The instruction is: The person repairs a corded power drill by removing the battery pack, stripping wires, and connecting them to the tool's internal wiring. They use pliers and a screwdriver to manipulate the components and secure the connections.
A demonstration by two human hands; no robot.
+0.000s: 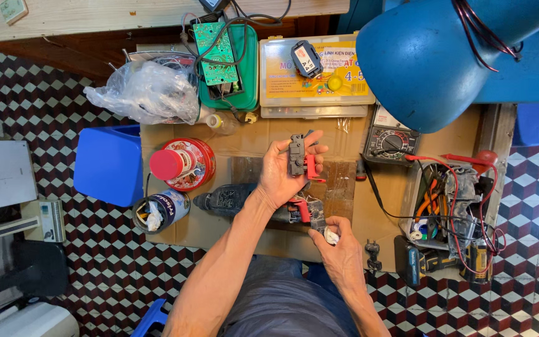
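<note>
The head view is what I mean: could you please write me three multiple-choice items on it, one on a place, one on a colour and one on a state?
1. Where is the analogue multimeter?
A. right of the raised left hand
B. on the blue stool
C. inside the plastic bag

2. What colour is the round tin's lid?
A. green
B. red
C. white

3. What is the left hand doing?
A. resting flat on the cardboard
B. holding up a small black and red switch part
C. hanging open, holding nothing

Answers:
1 A, it lies beside the blue lamp shade.
2 B, the lid is plainly red.
3 B, its fingers close round the switch part, while the right hand pinches something white.
</note>
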